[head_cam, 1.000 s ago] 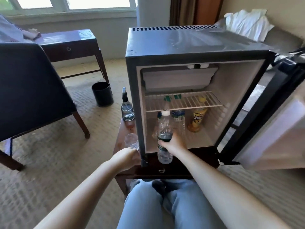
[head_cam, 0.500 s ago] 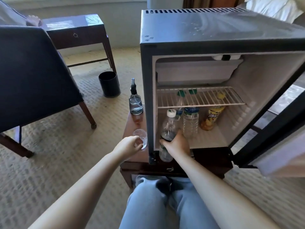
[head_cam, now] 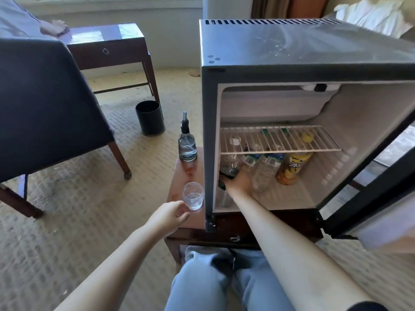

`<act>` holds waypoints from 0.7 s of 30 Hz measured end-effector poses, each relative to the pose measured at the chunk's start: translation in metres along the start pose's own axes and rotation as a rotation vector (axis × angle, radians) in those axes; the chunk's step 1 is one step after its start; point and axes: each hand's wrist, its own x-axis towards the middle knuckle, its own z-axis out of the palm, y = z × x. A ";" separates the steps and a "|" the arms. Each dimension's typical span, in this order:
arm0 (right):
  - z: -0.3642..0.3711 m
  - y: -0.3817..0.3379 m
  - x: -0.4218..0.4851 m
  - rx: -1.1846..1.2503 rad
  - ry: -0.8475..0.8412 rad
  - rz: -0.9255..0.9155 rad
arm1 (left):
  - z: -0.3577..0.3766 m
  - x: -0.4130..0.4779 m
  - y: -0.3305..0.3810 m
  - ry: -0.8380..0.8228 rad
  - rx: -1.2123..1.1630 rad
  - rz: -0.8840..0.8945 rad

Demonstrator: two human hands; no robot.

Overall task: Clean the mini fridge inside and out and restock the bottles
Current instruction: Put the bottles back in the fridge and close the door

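The black mini fridge [head_cam: 292, 52] stands on a low wooden table [head_cam: 179, 182] with its door [head_cam: 372, 198] swung open to the right. My right hand [head_cam: 239, 181] is inside on the fridge floor at the left, gripping a clear bottle with a dark label [head_cam: 228, 169] under the white wire shelf [head_cam: 278, 140]. Two water bottles [head_cam: 263, 169] and a yellow drink bottle [head_cam: 292, 169] stand behind it. My left hand [head_cam: 168, 215] hovers with loosely curled fingers just in front of a small glass [head_cam: 193, 196], holding nothing.
A spray bottle [head_cam: 186, 142] stands on the table left of the fridge. A black waste bin [head_cam: 150, 117] sits on the carpet beyond. A dark armchair [head_cam: 45, 104] fills the left, with a wooden side table [head_cam: 107, 46] behind it. My knees [head_cam: 213, 281] are under the table edge.
My right hand has pushed the bottle from the fridge's front edge deeper inside under the shelf. My left hand has let go of the glass and drawn back a little.
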 end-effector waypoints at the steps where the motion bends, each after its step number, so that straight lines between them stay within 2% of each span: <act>1: 0.002 0.000 0.002 0.005 0.004 -0.005 | 0.000 0.001 -0.003 0.000 -0.002 -0.005; 13: 0.008 0.001 0.013 0.068 0.041 -0.048 | 0.006 -0.002 -0.018 -0.014 -0.036 -0.042; 21: 0.004 0.011 0.008 -0.015 0.028 -0.098 | 0.017 -0.006 -0.015 -0.031 -0.038 -0.053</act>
